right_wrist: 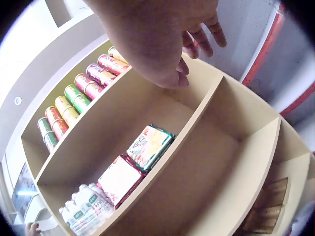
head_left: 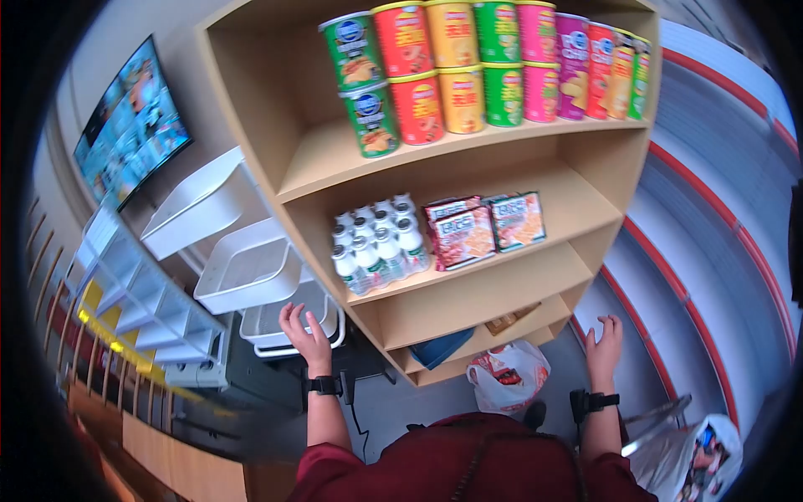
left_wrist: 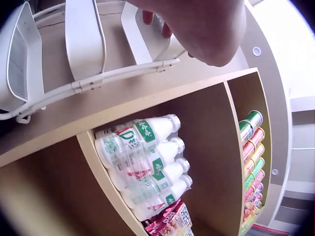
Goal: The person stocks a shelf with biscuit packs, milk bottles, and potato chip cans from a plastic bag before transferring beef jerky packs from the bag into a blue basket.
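My left hand (head_left: 307,337) is raised in front of the wooden shelf unit (head_left: 468,308), by the white baskets, with its fingers loosely bent and nothing in it. Over on the right, my right hand (head_left: 604,350) hangs in the air beside the unit's right side, also holding nothing. A shrink-wrapped pack of white drink bottles (head_left: 381,247) stands on the middle shelf. To its right are red snack packets (head_left: 462,238) and green-edged snack packets (head_left: 518,222). Chip canisters (head_left: 418,109) line the top shelf, most stacked in two layers; both wrist views show them too.
White plastic baskets (head_left: 251,266) on a rack stand left of the unit. A filled plastic bag (head_left: 504,381) sits on the floor before it, with another bag (head_left: 721,458) at lower right. Grey shelving with red edges (head_left: 711,276) curves along the right. A screen (head_left: 134,121) hangs at left.
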Available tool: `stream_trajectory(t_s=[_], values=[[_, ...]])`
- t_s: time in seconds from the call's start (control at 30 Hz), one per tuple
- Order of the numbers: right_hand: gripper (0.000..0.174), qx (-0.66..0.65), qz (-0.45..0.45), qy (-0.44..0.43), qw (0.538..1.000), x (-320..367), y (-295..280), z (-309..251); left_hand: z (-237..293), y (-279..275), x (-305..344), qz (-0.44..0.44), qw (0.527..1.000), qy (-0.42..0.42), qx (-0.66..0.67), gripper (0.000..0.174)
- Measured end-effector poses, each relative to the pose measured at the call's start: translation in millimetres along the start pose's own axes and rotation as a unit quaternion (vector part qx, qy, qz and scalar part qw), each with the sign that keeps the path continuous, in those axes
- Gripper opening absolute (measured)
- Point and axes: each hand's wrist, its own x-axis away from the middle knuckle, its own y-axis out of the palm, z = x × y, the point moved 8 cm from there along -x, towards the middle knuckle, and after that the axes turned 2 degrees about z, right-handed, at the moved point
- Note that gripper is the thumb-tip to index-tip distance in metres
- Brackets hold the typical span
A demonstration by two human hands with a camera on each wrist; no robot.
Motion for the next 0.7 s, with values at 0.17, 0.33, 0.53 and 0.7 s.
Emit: stream_trajectory(t_s=[0.17,0.33,0.53,0.7], values=[[0.029,0.055,0.058,0.054,0.995,15.3,-62.6,15.1,21.9,49.6,1.8,-0.058,0.992,0.037,0.102,0.013],[0.029,0.118,0.107,0.097,0.982,39.8,-110.8,43.5,34.3,118.8,25.2,-0.181,0.973,-0.011,0.141,0.024],[0.033,0.174,0.131,0.144,0.965,91.4,-159.6,57.9,9.4,168.0,38.6,-0.178,0.975,0.028,0.133,0.033],[0.026,0.193,0.144,0.195,0.951,144.6,-194.1,57.7,2.7,182.2,40.0,-0.235,0.966,0.097,0.050,0.034]])
